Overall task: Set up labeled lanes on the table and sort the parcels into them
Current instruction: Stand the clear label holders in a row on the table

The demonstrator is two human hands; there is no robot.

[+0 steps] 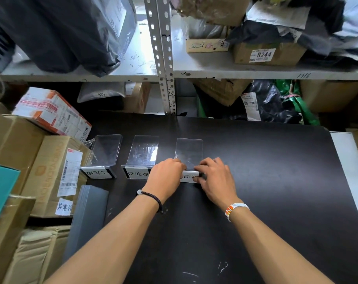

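Clear plastic marks the lanes on this black desk (266, 201): the left stand (106, 152) and middle stand (143, 152) already carry printed labels on their front feet; the right stand (189, 150) is getting its white label (191, 177) now. The left hand (165, 177) and right hand (215, 177) curl over opposite ends of that label, fingertips pinching it against the stand's foot; gripping both ends likely keeps it straight as it seats. Parcels wait unsorted; cardboard boxes (51, 167) sit stacked just left of the desk, more crowd the shelf (256, 73) behind; none lies in a lane, so sorting appears not yet begun.
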